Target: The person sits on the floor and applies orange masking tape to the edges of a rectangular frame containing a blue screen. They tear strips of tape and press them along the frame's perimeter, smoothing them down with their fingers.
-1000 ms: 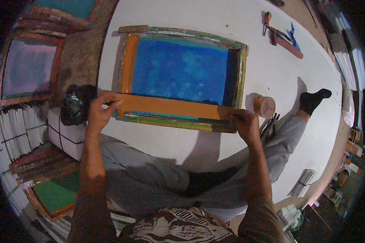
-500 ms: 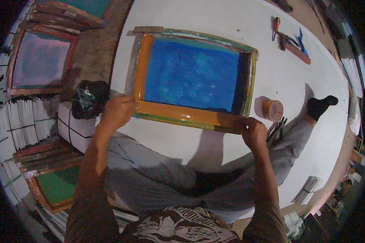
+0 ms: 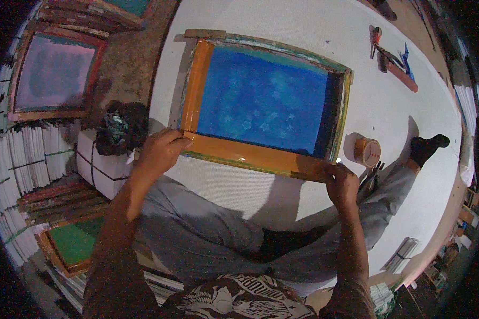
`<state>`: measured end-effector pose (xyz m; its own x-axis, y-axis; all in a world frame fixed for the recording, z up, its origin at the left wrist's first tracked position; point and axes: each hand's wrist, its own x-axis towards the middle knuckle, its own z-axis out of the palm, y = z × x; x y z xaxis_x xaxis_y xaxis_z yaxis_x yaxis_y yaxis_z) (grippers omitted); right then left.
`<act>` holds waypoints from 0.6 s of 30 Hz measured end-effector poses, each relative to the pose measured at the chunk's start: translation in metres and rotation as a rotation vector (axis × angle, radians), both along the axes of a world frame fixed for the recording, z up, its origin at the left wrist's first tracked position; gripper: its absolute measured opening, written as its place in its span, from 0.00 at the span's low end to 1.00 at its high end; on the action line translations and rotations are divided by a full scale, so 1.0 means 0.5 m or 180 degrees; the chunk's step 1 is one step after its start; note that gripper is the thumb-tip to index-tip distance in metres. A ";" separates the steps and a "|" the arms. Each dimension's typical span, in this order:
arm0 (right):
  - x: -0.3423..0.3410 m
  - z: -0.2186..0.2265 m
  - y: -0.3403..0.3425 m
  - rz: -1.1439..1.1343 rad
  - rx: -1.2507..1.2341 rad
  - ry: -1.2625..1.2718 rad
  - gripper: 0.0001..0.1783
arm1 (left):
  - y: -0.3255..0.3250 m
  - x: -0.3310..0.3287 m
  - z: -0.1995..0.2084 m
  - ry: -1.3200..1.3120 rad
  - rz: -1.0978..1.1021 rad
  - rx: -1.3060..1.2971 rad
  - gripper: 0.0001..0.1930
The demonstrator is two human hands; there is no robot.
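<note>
A wooden printing screen (image 3: pixel 346 109) with blue mesh (image 3: pixel 266 101) lies flat in front of me, faint star shapes showing in the mesh. Brown adhesive tape (image 3: pixel 198 87) covers its left inner side. A shiny strip of brown tape (image 3: pixel 250 152) runs along the near side. My left hand (image 3: pixel 162 152) pinches this strip's left end at the near left corner. At the near right corner, my right hand (image 3: pixel 343 183) is closed on the other end, its fingertips partly hidden. A roll of brown tape (image 3: pixel 366 152) lies to the right of the screen.
The screen rests on a white surface (image 3: pixel 303 21) between my legs. Pliers and a red-handled tool (image 3: pixel 376 36) lie far right. A black plastic bag (image 3: pixel 121 125) tops a white bundle at left, near stacked paper (image 3: pixel 34 151) and other screens (image 3: pixel 58 69). My right foot (image 3: pixel 430 149) is beyond the roll.
The view has shifted slightly, so the screen and both hands appear farther right and lower. Both hands keep their places at the near corners. The star shapes show more clearly.
</note>
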<state>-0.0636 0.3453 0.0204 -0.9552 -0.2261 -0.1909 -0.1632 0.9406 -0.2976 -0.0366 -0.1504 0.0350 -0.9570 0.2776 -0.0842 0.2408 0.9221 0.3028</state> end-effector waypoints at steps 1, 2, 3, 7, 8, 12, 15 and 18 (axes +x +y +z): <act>-0.006 0.000 -0.008 0.0025 0.0037 -0.0029 0.09 | -0.011 -0.002 -0.016 0.0115 -0.0159 -0.0011 0.07; -0.012 0.001 -0.014 0.0052 0.0084 -0.0063 0.09 | -0.015 -0.007 -0.023 0.0226 -0.0316 -0.0012 0.08; -0.015 -0.001 -0.015 0.0150 0.0113 -0.0056 0.10 | -0.019 -0.011 -0.028 0.0161 -0.0380 -0.0029 0.08; -0.019 -0.003 -0.025 0.0354 0.0264 -0.0099 0.10 | -0.023 -0.017 -0.031 -0.0325 -0.0425 -0.0184 0.08; -0.018 0.000 -0.029 0.0347 0.0317 -0.0124 0.10 | -0.024 -0.020 -0.033 -0.0500 -0.0395 -0.0240 0.08; -0.010 0.001 -0.042 0.0446 0.0625 -0.0186 0.09 | -0.016 -0.033 -0.033 -0.0671 -0.0467 -0.0379 0.09; -0.009 0.004 -0.053 0.0589 0.0599 0.0076 0.10 | 0.000 -0.050 -0.013 -0.0953 -0.0358 -0.0417 0.08; -0.006 -0.006 -0.045 0.0801 0.0415 0.0474 0.11 | 0.022 -0.070 0.017 -0.1240 -0.0169 -0.0399 0.08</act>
<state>-0.0666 0.3225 0.0175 -0.8921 -0.4416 -0.0959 -0.4282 0.8939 -0.1325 -0.0716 -0.1392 0.0433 -0.8314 0.2902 -0.4738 0.1786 0.9471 0.2668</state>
